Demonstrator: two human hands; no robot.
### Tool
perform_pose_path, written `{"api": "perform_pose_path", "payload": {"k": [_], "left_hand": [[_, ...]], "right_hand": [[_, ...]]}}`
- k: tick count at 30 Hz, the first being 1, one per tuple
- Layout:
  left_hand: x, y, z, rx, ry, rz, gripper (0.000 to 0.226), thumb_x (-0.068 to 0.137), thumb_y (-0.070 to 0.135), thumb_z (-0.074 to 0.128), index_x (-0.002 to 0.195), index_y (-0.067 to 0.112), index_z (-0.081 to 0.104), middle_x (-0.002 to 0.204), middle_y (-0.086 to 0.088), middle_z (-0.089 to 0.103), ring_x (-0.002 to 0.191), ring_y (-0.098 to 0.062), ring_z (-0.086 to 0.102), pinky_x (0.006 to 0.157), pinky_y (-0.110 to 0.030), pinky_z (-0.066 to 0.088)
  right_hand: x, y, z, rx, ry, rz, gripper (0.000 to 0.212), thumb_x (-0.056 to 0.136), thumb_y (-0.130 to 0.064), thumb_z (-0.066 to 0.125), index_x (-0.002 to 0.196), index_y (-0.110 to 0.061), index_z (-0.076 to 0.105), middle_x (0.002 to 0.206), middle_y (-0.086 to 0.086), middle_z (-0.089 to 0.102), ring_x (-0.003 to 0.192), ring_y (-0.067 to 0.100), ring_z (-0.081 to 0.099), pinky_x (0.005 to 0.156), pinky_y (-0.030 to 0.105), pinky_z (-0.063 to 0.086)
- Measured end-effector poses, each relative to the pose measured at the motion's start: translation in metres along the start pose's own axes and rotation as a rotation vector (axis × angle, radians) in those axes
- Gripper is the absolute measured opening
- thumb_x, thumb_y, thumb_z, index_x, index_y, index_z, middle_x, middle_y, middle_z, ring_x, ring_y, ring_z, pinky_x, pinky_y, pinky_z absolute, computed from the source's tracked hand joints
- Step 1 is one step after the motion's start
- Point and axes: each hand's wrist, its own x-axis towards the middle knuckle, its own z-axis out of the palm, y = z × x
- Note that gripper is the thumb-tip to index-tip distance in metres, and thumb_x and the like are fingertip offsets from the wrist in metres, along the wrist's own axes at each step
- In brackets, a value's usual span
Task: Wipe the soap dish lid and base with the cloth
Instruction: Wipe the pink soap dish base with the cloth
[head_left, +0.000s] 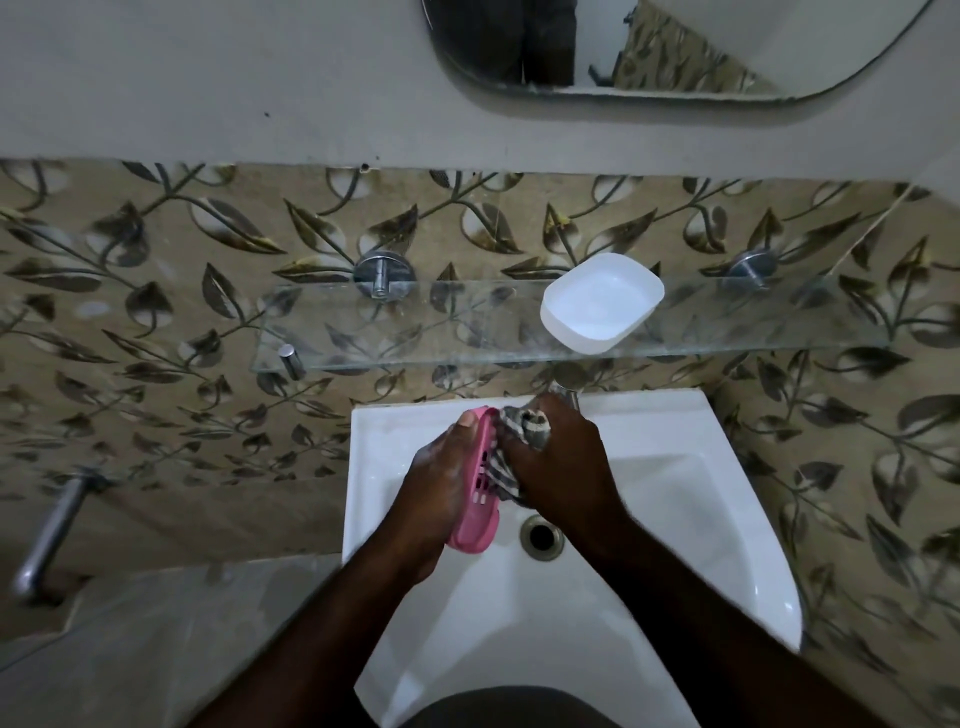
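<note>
One pink base (475, 493) gripped in the left hand (434, 480), right hand (558, 467) clenched round one cloth (524, 423); one empty white lid (601, 301) on the shelf (415, 332)

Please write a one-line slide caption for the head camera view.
Left hand holds pink slotted plastic soap dish part over white sink; right hand wipes with striped cloth.

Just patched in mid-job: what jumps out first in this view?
Both hands meet over the white sink: the left hand holds a pink slotted soap dish part while the right hand presses a striped cloth against it. Above, a white soap dish piece sits alone on the glass shelf.
</note>
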Motion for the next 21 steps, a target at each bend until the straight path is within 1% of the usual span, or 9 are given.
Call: {"api": "perform_pose_path", "payload": {"k": [3,4,7,9,12,14,18,20,21], "left_hand": [[-0.005,-0.007,-0.001,0.072,0.009,0.035,0.042,0.085,0.061,0.051,0.107,0.031,0.070,0.100,-0.005,0.076,0.090,-0.025,0.072,0.080,-0.042,0.058],[-0.006,-0.009,-0.002,0.077,0.004,0.046,0.041,0.084,0.062,0.050,0.106,0.034,0.070,0.099,-0.003,0.076,0.089,-0.023,0.072,0.077,-0.039,0.059],[-0.011,-0.013,0.001,0.087,-0.042,0.081,0.038,0.080,0.066,0.052,0.101,0.041,0.071,0.092,0.004,0.077,0.083,-0.014,0.073,0.067,-0.025,0.055],[-0.012,-0.012,0.004,0.110,-0.059,0.092,0.036,0.082,0.067,0.050,0.099,0.043,0.071,0.089,0.007,0.077,0.081,-0.010,0.073,0.067,-0.021,0.054],[-0.006,-0.005,0.010,0.100,-0.051,0.049,0.031,0.094,0.054,0.048,0.103,0.038,0.072,0.100,0.005,0.077,0.096,-0.013,0.071,0.088,-0.033,0.054],[-0.004,-0.002,0.009,0.078,-0.034,0.025,0.034,0.097,0.049,0.047,0.108,0.029,0.072,0.105,0.001,0.076,0.101,-0.017,0.071,0.093,-0.037,0.052],[-0.006,-0.002,0.003,0.091,-0.001,0.062,0.037,0.085,0.060,0.051,0.100,0.034,0.073,0.095,-0.001,0.077,0.087,-0.021,0.074,0.074,-0.033,0.060],[-0.008,-0.006,0.000,0.095,0.015,0.071,0.037,0.084,0.058,0.052,0.103,0.034,0.072,0.095,0.000,0.077,0.086,-0.021,0.074,0.069,-0.029,0.058],[-0.009,-0.007,-0.001,0.097,0.020,0.061,0.039,0.085,0.057,0.052,0.106,0.031,0.072,0.096,0.000,0.077,0.089,-0.022,0.073,0.070,-0.030,0.057]], "right_hand": [[-0.005,0.021,0.002,-0.039,-0.057,0.131,0.028,0.085,-0.031,0.069,0.068,-0.017,0.051,0.059,-0.010,0.055,0.053,-0.003,0.051,0.049,0.012,0.034],[-0.007,0.024,0.002,-0.027,-0.094,0.162,0.027,0.085,-0.027,0.069,0.066,-0.015,0.052,0.058,-0.006,0.057,0.052,-0.002,0.050,0.051,0.014,0.037],[-0.007,0.019,-0.003,0.278,-0.221,0.292,0.024,0.084,-0.016,0.067,0.066,-0.002,0.058,0.060,0.015,0.063,0.051,0.015,0.058,0.056,0.030,0.047],[-0.002,0.010,-0.012,0.398,-0.191,0.287,0.025,0.081,-0.017,0.067,0.067,0.000,0.057,0.062,0.020,0.063,0.054,0.019,0.059,0.055,0.034,0.049],[0.002,-0.004,-0.015,0.303,-0.039,0.116,0.021,0.079,-0.018,0.071,0.069,-0.006,0.057,0.064,0.011,0.063,0.057,0.015,0.058,0.057,0.031,0.048],[-0.001,-0.010,-0.011,0.225,0.019,0.019,0.019,0.079,-0.020,0.073,0.072,-0.011,0.058,0.064,0.001,0.064,0.059,0.011,0.059,0.057,0.025,0.045],[-0.004,0.002,-0.004,0.054,0.008,0.011,0.022,0.085,-0.025,0.071,0.077,-0.010,0.057,0.068,-0.001,0.063,0.065,0.014,0.060,0.061,0.027,0.046],[-0.008,0.011,-0.001,-0.022,-0.044,0.046,0.024,0.086,-0.027,0.068,0.075,-0.010,0.054,0.061,-0.006,0.057,0.056,0.000,0.054,0.051,0.013,0.040],[-0.011,0.013,0.001,-0.024,-0.079,0.070,0.024,0.086,-0.024,0.067,0.074,-0.009,0.053,0.059,-0.007,0.054,0.053,-0.003,0.053,0.048,0.011,0.038]]}}
